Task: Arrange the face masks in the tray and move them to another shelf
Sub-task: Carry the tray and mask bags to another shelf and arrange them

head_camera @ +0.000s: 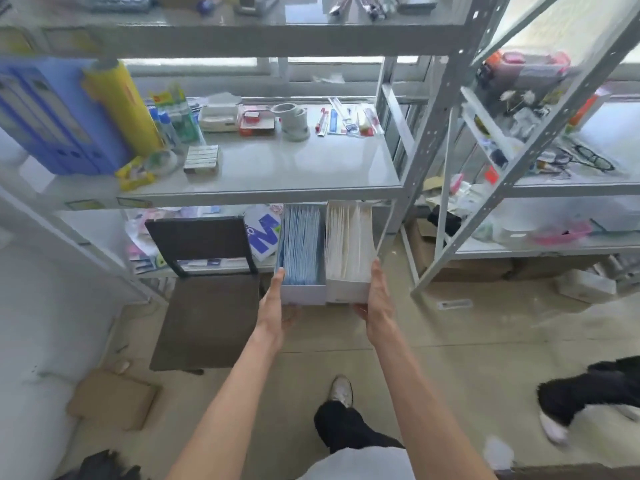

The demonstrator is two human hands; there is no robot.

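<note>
Two open white trays sit side by side in the air below the middle shelf. The left tray (302, 293) holds a row of blue face masks (300, 245); the right tray (347, 292) holds white face masks (349, 242). My left hand (275, 306) grips the left tray's outer side, with fingers under its base. My right hand (377, 303) grips the right tray's outer side the same way. Both trays are pressed together between my hands, their far ends reaching under the middle shelf edge (263, 195).
The middle shelf carries blue binders (52, 116), a yellow roll (121, 102), tape and stationery, with bare surface at its front right (329, 161). A brown chair (207, 292) stands left of the trays. A second rack (519, 150) stands right. Another person's leg (588, 389) is at right.
</note>
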